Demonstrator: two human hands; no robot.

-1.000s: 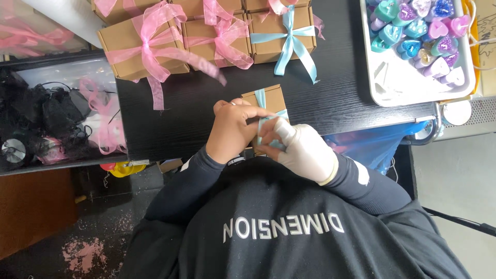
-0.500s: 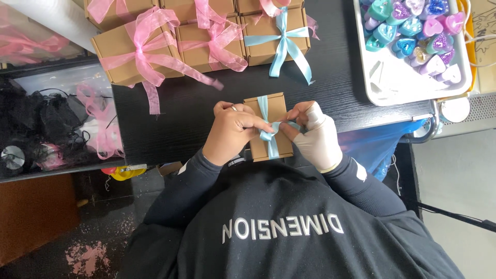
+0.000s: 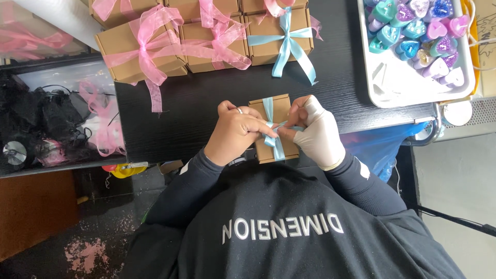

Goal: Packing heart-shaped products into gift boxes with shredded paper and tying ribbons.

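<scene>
Box (image 3: 274, 129) now lower, ribbon (image 3: 269, 135) tighter

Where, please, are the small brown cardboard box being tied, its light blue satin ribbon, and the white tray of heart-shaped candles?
Small brown cardboard box (image 3: 281, 108): head view, bare lid.
Light blue satin ribbon (image 3: 268, 107): head view, upper strand.
White tray (image 3: 398, 85): head view, bare floor.

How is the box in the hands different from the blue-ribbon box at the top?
The held box has its blue ribbon pinched, unfinished, by the left hand and gloved right hand. The far box has a finished bow, untouched, beside pink-ribboned boxes. Both are brown cardboard.
</scene>
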